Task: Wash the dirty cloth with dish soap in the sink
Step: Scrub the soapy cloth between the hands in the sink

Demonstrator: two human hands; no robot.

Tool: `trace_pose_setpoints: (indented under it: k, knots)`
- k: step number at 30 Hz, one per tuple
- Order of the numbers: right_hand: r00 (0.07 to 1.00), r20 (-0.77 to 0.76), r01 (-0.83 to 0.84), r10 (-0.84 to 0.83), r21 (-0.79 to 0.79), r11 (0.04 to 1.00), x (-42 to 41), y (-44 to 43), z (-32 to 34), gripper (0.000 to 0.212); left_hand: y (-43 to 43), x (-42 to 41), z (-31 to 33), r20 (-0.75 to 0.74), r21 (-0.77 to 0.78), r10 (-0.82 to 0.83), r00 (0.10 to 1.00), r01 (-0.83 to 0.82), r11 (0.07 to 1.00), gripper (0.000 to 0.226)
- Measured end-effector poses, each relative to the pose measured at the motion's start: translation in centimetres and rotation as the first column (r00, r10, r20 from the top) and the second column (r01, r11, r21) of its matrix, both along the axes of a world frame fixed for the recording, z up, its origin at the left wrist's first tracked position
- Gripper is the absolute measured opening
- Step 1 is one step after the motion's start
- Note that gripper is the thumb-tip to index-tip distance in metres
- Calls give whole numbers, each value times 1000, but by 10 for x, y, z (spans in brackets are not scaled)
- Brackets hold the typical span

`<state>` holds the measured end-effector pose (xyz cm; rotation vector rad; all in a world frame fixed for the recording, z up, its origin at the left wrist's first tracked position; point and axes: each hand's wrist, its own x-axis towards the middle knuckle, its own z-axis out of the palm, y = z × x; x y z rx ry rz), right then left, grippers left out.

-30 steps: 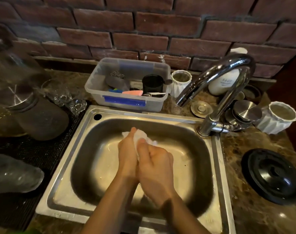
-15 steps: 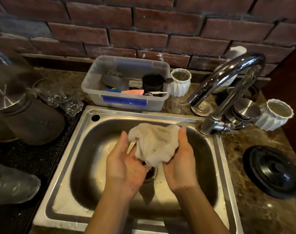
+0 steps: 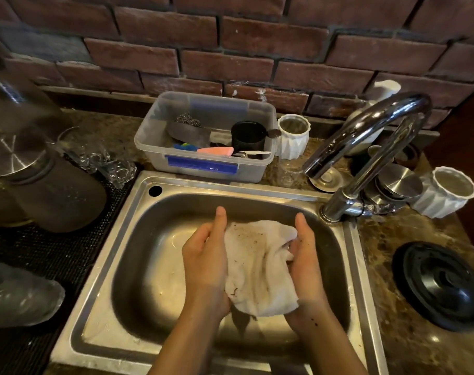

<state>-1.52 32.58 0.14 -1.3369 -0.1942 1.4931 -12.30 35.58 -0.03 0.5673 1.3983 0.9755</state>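
Note:
A white cloth with dark specks and brown stains hangs spread between my hands above the steel sink. My left hand holds its left edge, thumb up along the cloth and fingers hidden behind it. My right hand grips the right edge, where the fabric bunches at the palm. The chrome faucet arches over the sink's back right corner and no water runs from it. A white bottle stands behind the faucet, mostly hidden.
A clear plastic tub with scourers, a pink sponge and a black cup sits behind the sink. White ribbed cups and steel lids crowd the faucet base. A black round lid lies right. Glassware and a dark jar stand left.
A second ago my hands pressed the bunched cloth together; they have drawn apart and the cloth now hangs opened out wide between them, lower in the basin.

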Motion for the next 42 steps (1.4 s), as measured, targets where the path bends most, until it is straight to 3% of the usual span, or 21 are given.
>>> trace_pose_setpoints:
  k: [1, 2, 4, 6, 9, 12, 15, 17, 20, 23, 24, 27, 30, 32, 35, 38, 42]
  knots:
    - [999, 51, -9, 8, 16, 1000, -2, 0, -1, 54, 3, 6, 1, -10, -6, -2, 1000, 1, 1000, 39]
    - [979, 200, -47, 43, 13, 999, -7, 0, 1, 52, 1, 8, 4, 5, -22, -1, 1000, 1, 1000, 40]
    - [847, 522, -95, 102, -39, 995, -18, 1, -3, 58, 4, 16, 10, 17, -30, 31, 999, -31, 999, 41]
    - [756, 638, -118, 147, -88, 989, -31, 2, -1, 61, 9, 18, 5, -50, 15, 80, 996, -80, 997, 42]
    - [724, 662, -188, 195, -83, 979, -37, 4, -5, 55, 11, 22, -5, -146, 16, 101, 984, -100, 995, 42]
    - [753, 651, -92, 96, -41, 995, -20, 18, -21, 44, 1, 33, -7, -110, -9, 42, 993, -44, 999, 38]
    - [743, 645, -123, 177, -127, 984, -23, 12, -24, 44, 11, 32, -7, -153, 84, 50, 987, -38, 996, 43]
    - [756, 642, -114, 127, -62, 992, -32, 7, -13, 50, 21, 29, -15, -202, 146, 85, 976, -55, 988, 40]
    - [774, 631, -16, -57, 110, 994, -26, 16, -14, 43, 13, 32, -29, -178, 87, -39, 983, 56, 995, 29]
    - [793, 609, -2, -8, 15, 1000, -16, 29, -24, 39, 13, 34, -21, -111, -45, -34, 993, 29, 999, 33]
    - [792, 608, -46, 61, -41, 998, -20, 25, -26, 38, 18, 32, -16, -108, 11, -5, 994, 7, 1000, 40]
    - [753, 635, -121, 173, -125, 985, -35, 9, -22, 40, 31, 26, -23, -281, 163, 32, 959, 14, 987, 47]
    - [754, 656, -14, -27, 57, 998, -28, 16, -23, 43, 22, 31, -33, -267, 131, -102, 958, 141, 981, 36]
    - [738, 670, 12, -76, 100, 995, -17, 32, -28, 41, 14, 35, -31, -228, 48, -139, 964, 154, 987, 30]
    - [753, 656, -71, 50, 6, 997, -20, 33, -35, 34, 24, 31, -21, -170, 77, -10, 985, 24, 997, 38]
    - [762, 630, -156, 148, -43, 987, -36, 19, -26, 41, 39, 22, -28, -275, 167, 11, 961, 37, 985, 37]
    - [672, 738, -64, -62, 141, 988, -16, 35, -24, 43, 24, 32, -40, -198, 75, -157, 968, 175, 982, 29]
